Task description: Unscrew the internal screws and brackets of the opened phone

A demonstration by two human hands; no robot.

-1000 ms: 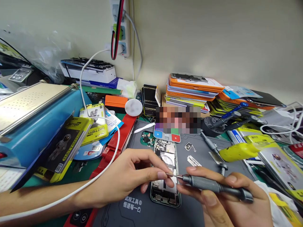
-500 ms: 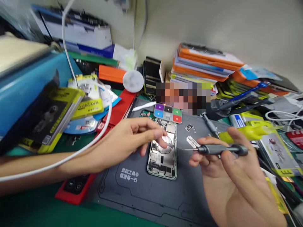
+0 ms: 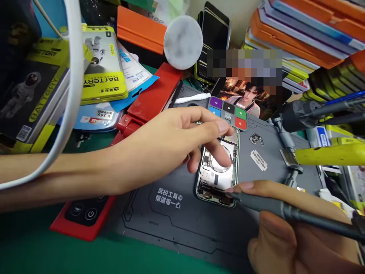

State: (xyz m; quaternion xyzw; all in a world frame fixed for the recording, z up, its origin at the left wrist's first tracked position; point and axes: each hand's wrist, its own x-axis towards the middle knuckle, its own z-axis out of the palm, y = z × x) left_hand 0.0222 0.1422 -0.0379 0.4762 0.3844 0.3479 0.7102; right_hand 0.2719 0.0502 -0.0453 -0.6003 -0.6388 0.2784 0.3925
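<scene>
An opened phone with its insides exposed lies on a dark grey work mat. My left hand reaches in from the left and rests its fingertips on the upper part of the phone, fingers bent and apart, holding nothing I can see. My right hand at the lower right grips a grey screwdriver. The screwdriver's tip touches the phone's lower right corner.
A red device lies along the mat's left edge, with yellow battery packs and a white cable beyond. A coloured-button tray, small metal parts, more tools and stacked orange packets crowd the right.
The camera has moved much closer and lower. My right hand brought the screwdriver from beside the phone down to its lower corner. My left hand slid its fingers onto the phone's upper half.
</scene>
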